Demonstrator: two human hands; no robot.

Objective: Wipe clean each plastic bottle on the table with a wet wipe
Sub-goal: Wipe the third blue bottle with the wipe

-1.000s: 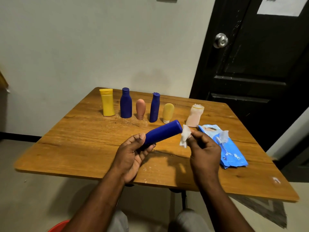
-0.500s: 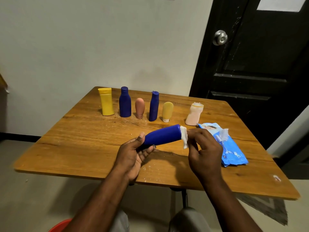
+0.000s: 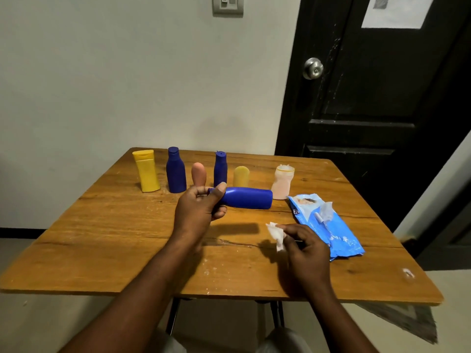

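Observation:
My left hand (image 3: 197, 212) grips a blue bottle (image 3: 247, 197) by its cap end and holds it sideways above the wooden table (image 3: 102, 238). My right hand (image 3: 304, 247) pinches a crumpled white wet wipe (image 3: 276, 234), lower and to the right, apart from the bottle. Along the far side stand a yellow bottle (image 3: 147, 170), a wide blue bottle (image 3: 175, 170), a pink tube (image 3: 198, 174), a slim blue bottle (image 3: 220, 168), a yellow tube (image 3: 241, 176) and a pale pink bottle (image 3: 282, 182).
A blue pack of wet wipes (image 3: 328, 228) lies on the table at the right, with a wipe poking from its opening. A black door (image 3: 377, 98) stands behind the table at the right. White specks dot the table's near edge.
My left hand has carried the blue bottle away from me and levelled it. My right hand has drawn the wipe off the bottle's base and down toward me.

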